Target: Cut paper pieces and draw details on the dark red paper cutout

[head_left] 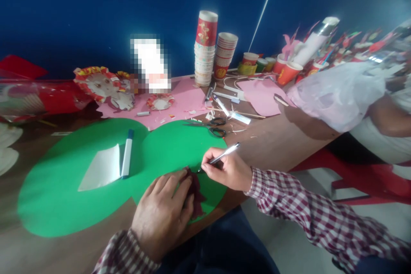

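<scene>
Flat left hand (162,209) covers jagged maroon paper (197,197) on lobed green sheet (162,150) (brown tabletop (266,141), blue wall (80,8)); right hand (229,170) pinches silver pen (228,150).

One held pen (227,151), one green sheet (150,154), two tall cup stacks (205,34).

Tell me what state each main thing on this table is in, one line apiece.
Pen: held in right hand, tip down
Dark red piece: partly covered by left hand
Green sheet: spread flat
Blue-capped marker: capped, lying down
White paper: lying on green sheet
Scissors: lying down, blade opening unclear
Taller cup stack: nested, apparently upside down
Shorter cup stack: nested, upright
</scene>
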Available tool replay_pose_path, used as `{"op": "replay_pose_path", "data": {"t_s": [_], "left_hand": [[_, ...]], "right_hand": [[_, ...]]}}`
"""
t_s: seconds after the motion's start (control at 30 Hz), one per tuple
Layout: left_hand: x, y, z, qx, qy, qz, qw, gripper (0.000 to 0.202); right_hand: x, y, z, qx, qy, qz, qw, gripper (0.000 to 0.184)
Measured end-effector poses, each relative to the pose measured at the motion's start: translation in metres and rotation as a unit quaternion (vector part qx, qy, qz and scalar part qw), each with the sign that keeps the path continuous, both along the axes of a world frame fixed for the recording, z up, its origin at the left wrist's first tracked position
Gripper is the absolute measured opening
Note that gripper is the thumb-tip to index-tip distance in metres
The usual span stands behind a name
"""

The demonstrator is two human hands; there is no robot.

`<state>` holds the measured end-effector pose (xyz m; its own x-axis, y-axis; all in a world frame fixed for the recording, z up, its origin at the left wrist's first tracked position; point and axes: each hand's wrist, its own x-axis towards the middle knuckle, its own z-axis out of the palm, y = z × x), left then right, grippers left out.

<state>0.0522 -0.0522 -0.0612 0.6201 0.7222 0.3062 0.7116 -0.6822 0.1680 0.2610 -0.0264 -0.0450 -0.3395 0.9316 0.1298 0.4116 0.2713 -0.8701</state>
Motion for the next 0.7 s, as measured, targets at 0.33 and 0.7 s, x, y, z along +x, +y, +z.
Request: {"op": "replay_pose_path", "data": {"t_s": [0.33, 0.7], "left_hand": [[0.0012, 0.0022, -0.0021, 0.013, -0.002, -0.007, 1.0, 0.027], [-0.0004, 0.0018, -0.0028, 0.015, 0.007, -0.01, 1.0, 0.029]], "right_hand": [[0.0001, 0.0, -0.0013, -0.001, 0.01, -0.001, 1.0, 0.007], [0.0006, -0.0002, -0.0004, -0.005, 0.023, 0.002, 1.0, 0.006]]}}
